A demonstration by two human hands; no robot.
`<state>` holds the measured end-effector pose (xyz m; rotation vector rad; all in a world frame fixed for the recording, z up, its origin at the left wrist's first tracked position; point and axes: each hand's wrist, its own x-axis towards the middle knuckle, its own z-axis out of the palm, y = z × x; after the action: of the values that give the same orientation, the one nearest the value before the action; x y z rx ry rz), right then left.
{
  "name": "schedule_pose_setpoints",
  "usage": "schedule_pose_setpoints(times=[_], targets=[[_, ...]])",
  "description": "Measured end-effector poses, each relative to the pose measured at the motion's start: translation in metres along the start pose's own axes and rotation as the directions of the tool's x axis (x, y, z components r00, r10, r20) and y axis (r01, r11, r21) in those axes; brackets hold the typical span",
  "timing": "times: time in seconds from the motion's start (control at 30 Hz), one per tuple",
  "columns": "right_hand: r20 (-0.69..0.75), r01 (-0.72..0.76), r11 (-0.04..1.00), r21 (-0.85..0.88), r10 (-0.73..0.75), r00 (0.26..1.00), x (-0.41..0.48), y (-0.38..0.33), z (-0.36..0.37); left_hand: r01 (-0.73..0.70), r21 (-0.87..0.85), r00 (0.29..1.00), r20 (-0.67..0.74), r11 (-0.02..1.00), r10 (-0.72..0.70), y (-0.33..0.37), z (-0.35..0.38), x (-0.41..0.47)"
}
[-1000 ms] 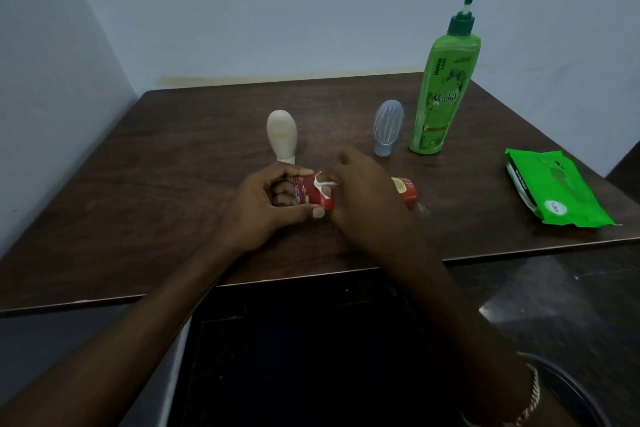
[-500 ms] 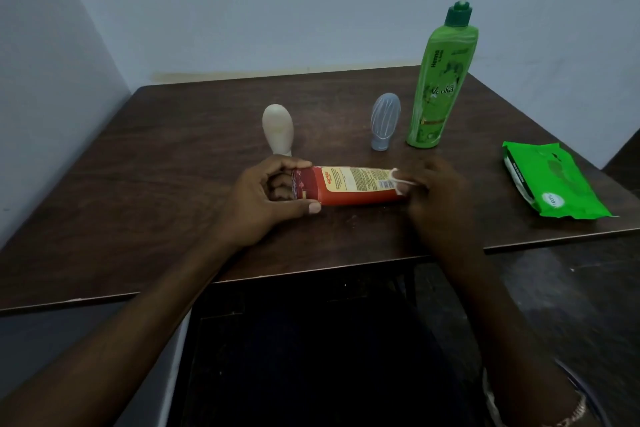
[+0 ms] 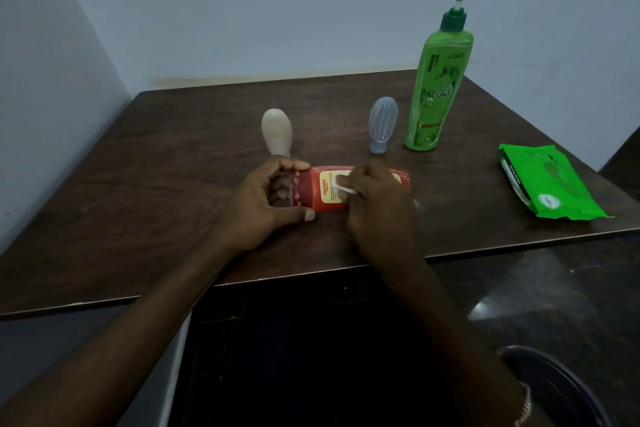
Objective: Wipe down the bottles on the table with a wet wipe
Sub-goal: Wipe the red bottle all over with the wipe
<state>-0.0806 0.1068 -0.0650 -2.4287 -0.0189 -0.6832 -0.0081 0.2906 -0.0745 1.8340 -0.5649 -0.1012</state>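
Note:
A red bottle [image 3: 320, 189] with a yellow label lies on its side on the dark wooden table [image 3: 166, 163]. My left hand [image 3: 263, 204] grips its left end. My right hand [image 3: 377, 204] presses a small white wet wipe [image 3: 341, 183] against the bottle's middle and hides its right part. Behind stand a cream bottle [image 3: 277, 132], a pale blue bottle [image 3: 382, 123] and a tall green pump bottle [image 3: 440, 87], all upright and untouched.
A green pack of wet wipes [image 3: 547, 180] lies at the table's right side. Walls close the table in at the back and left. The front edge runs just below my wrists. A dark round bin [image 3: 561, 388] sits on the floor at lower right.
My right hand slid the wipe from the bottle's left end to its right end, then back left to the middle. My left hand kept its hold on the left end.

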Motion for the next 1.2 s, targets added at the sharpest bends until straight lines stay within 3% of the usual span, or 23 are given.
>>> schedule_pose_setpoints(times=[0.13, 0.23, 0.4, 0.53, 0.67, 0.87, 1.1, 1.2], targets=[[0.01, 0.142, 0.99, 0.018, -0.142, 0.99, -0.001, -0.02, 0.01, -0.026, -0.036, 1.0, -0.016, 0.999, 0.026, -0.003, 0.001, -0.001], [-0.02, 0.166, 0.985, 0.042, -0.165, 0.986, -0.002, -0.015, 0.01, -0.025, -0.036, 1.0, -0.013, 0.999, 0.025, -0.003, 0.001, -0.001], [-0.091, -0.012, 0.999, 0.037, 0.016, 0.996, -0.004, 0.021, -0.005, -0.017, -0.032, 1.0, -0.01, 0.999, 0.017, 0.0, -0.002, 0.0], [-0.213, -0.191, 0.981, 0.04, 0.195, 0.957, -0.006, 0.06, -0.027, -0.02, -0.075, 0.999, -0.033, 0.997, 0.018, -0.002, -0.003, 0.002], [-0.234, -0.225, 0.972, 0.064, 0.234, 0.944, -0.007, 0.069, -0.033, -0.018, -0.054, 0.999, -0.036, 0.998, 0.016, -0.007, -0.004, 0.005], [-0.231, -0.183, 0.982, 0.04, 0.187, 0.955, 0.004, 0.053, -0.027, -0.04, -0.065, 0.999, -0.038, 0.997, 0.038, -0.001, -0.002, 0.001], [-0.102, 0.003, 1.0, -0.024, -0.006, 0.995, 0.012, 0.001, -0.008, -0.037, -0.027, 0.999, -0.038, 0.999, 0.036, -0.001, -0.002, 0.001], [-0.126, -0.051, 0.999, -0.016, 0.049, 0.991, 0.012, 0.011, -0.015, -0.041, -0.058, 0.999, -0.033, 0.997, 0.039, -0.001, -0.002, 0.0]])
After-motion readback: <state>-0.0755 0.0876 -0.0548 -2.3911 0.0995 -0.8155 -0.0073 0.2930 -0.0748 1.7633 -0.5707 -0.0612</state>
